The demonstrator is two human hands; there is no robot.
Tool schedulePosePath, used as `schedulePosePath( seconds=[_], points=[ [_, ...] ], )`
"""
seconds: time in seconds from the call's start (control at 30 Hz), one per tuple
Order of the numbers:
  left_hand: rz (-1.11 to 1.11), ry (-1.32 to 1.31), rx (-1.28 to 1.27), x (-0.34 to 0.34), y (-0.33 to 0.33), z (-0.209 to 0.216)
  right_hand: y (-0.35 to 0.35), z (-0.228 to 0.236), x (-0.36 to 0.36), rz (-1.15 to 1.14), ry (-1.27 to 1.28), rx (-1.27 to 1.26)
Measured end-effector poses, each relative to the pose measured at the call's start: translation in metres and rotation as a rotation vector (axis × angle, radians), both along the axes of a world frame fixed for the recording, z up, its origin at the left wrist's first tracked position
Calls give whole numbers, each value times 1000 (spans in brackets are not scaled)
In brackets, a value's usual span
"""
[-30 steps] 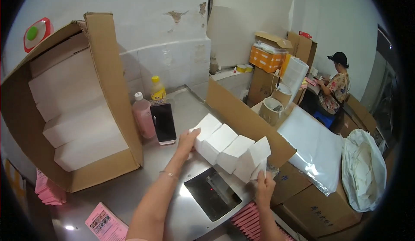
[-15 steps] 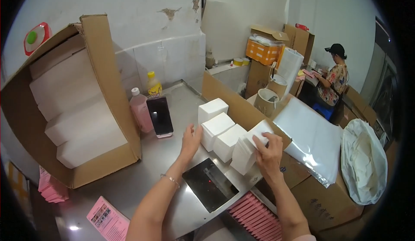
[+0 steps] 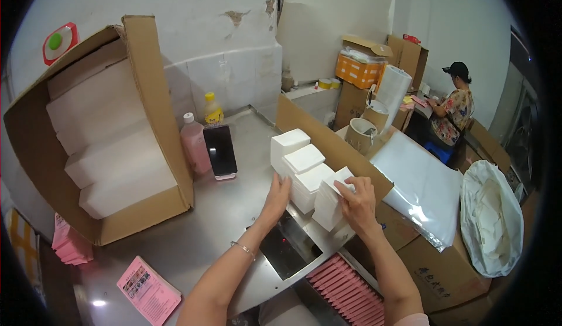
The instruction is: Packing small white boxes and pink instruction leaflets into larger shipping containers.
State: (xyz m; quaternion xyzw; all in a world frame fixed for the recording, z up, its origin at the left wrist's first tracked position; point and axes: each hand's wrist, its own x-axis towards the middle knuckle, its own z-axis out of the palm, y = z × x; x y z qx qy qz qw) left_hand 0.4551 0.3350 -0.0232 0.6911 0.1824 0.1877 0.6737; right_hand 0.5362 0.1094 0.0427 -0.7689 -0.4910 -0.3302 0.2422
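Several stacks of white paper napkins (image 3: 304,177) stand in a row on the steel table (image 3: 234,232). My right hand (image 3: 358,204) grips the nearest stack (image 3: 328,209) on the right, with its fingers bent over the stack's top and side. My left hand (image 3: 277,197) lies against the left side of a middle stack, its fingers stretched out along it; some fingertips are hidden. Just under my left hand, a black glossy panel (image 3: 288,247) is set in the tabletop.
An open carton (image 3: 175,168) of white paper stands left. Next to it are a pink bottle (image 3: 196,147), a yellow-capped bottle (image 3: 213,112) and a phone (image 3: 220,153). Pink printed sheets (image 3: 149,291) lie near left; pink packets (image 3: 345,291) fill a tray below. A co-worker (image 3: 453,106) sits far right.
My left hand has moved right and slightly nearer along the stacks. The right-hand stack has shifted a little, with my right hand still on it. The view has moved slightly.
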Motion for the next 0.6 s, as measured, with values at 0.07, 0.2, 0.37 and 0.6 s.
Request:
schedulePosePath(
  seconds=[0.07,0.2,0.37,0.6],
  points=[
    [2,48,-58,-23,-16,3,4,1,-2,-17,-11,-8],
    [-11,98,165,-88,-43,19,1,-1,-4,6,46,-97],
    [-184,381,-51,-233,-67,71,4,2,-7,-36,71,-124],
    [1006,1065,1243,-421,-39,-22,22,-7,-5,21,177,12]
  ],
)
